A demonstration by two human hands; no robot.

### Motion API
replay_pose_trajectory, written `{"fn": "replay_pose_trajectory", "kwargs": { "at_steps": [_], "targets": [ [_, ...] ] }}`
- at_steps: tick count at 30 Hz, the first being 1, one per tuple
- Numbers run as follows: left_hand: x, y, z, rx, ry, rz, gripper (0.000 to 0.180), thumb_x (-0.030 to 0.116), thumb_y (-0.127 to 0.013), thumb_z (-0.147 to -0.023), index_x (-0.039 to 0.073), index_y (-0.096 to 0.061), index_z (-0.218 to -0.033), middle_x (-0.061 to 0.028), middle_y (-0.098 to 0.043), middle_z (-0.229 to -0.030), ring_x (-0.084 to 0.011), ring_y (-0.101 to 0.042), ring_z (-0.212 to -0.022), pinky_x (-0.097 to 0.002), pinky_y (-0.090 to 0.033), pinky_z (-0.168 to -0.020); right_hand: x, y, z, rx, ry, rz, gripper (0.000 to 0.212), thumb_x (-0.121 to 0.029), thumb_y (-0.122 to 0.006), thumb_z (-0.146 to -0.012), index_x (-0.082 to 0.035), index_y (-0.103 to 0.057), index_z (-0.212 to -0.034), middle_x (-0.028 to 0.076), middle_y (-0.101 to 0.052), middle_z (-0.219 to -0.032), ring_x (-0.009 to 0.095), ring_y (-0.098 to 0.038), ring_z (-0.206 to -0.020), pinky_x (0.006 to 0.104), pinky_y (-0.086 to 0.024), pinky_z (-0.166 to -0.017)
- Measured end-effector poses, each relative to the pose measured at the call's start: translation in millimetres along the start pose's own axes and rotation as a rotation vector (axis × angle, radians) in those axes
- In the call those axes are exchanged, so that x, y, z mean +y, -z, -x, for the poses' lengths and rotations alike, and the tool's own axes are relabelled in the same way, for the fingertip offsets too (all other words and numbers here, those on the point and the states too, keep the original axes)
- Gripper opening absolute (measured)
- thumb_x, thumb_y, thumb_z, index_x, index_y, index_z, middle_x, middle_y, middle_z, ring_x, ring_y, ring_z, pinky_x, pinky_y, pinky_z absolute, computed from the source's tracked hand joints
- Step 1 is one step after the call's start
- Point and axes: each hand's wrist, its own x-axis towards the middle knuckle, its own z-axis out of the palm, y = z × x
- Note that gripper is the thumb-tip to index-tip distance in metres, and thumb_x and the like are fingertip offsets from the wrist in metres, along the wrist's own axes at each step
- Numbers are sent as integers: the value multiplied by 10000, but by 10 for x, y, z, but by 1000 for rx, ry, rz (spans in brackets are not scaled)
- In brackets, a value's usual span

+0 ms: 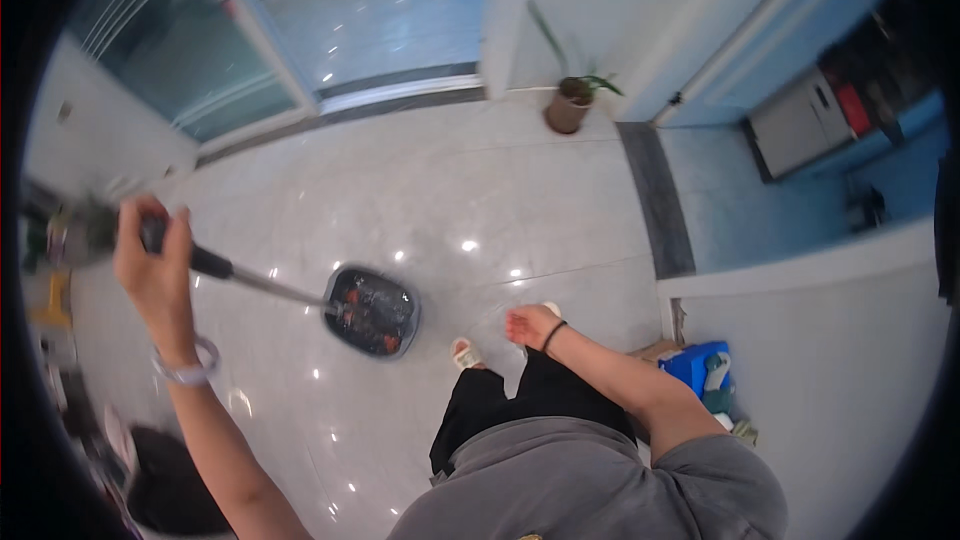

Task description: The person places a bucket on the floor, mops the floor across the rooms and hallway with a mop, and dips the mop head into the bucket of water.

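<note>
One left hand [150, 255] grip shut round dustpan handle [205, 262], right hand [530, 325] loose

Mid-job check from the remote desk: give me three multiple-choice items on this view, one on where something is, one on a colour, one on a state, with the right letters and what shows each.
1. Where is the potted plant?
A. on the floor by the white wall at the far side
B. inside the dustpan
C. in the right hand

2. What colour is the container low by the wall at the person's right?
A. red
B. blue
C. yellow

3. How is the left hand?
A. hanging empty
B. flat on the floor
C. closed around the handle of the long-handled dustpan

Answers:
1 A, the pot stands on the tiles at the foot of the wall.
2 B, its body is plainly blue.
3 C, the fingers wrap the dark grip, while the right hand holds nothing.
</note>
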Motion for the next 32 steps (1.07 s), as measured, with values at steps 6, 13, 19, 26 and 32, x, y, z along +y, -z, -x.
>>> {"fn": "replay_pose_trajectory", "kwargs": {
  "at_steps": [6, 13, 19, 26, 32],
  "targets": [
    [1501, -1184, 197, -267, -330, 252, 228, -17, -607, -541, 17, -454, -708, -70, -411, -546, -190, -403, -446, -261, -322, -421, -546, 1322, 294, 51, 154, -352, 74, -57, -454, -714, -24, -429, -653, 88, -468, -566, 206, -478, -491, 335, -429, -460],
    [2783, -2472, 76, -555, -568, 121, 214, 200, -598, -597, 52, -478, -693, -61, -447, -614, -224, -421, -571, -315, -309, -516, -1302, 2080, 322, -80, 165, -394, 96, -85, -470, -698, -27, -458, -622, 85, -487, -551, 207, -492, -479, 306, -436, -479],
    [3500, -3476, 35, -814, -471, 70, 112, 164, -538, -630, 58, -518, -659, -67, -498, -603, -236, -483, -580, -321, -363, -526, -2497, 3224, 1012, 142, 412, -366, 63, -107, -473, -703, -50, -452, -718, 65, -475, -569, 174, -486, -477, 315, -436, -437],
    [4065, -5089, 149, -1207, -599, -127, 99, 192, -506, -621, 132, -576, -660, -73, -546, -672, -252, -530, -624, -352, -416, -545, -3630, 4623, 1239, 319, 577, -693, 47, -88, -442, -726, -43, -458, -724, 55, -485, -582, 166, -492, -480, 315, -444, -435],
    [4723, -6366, 161, -1535, -541, -313, 145, 290, -528, -627, 234, -603, -737, -52, -572, -801, -226, -549, -763, -314, -427, -699, -4431, 5551, 1285, 342, 653, -892, 96, -108, -463, -737, -13, -477, -739, 76, -487, -616, 196, -492, -538, 338, -447, -500]
  ]
}}
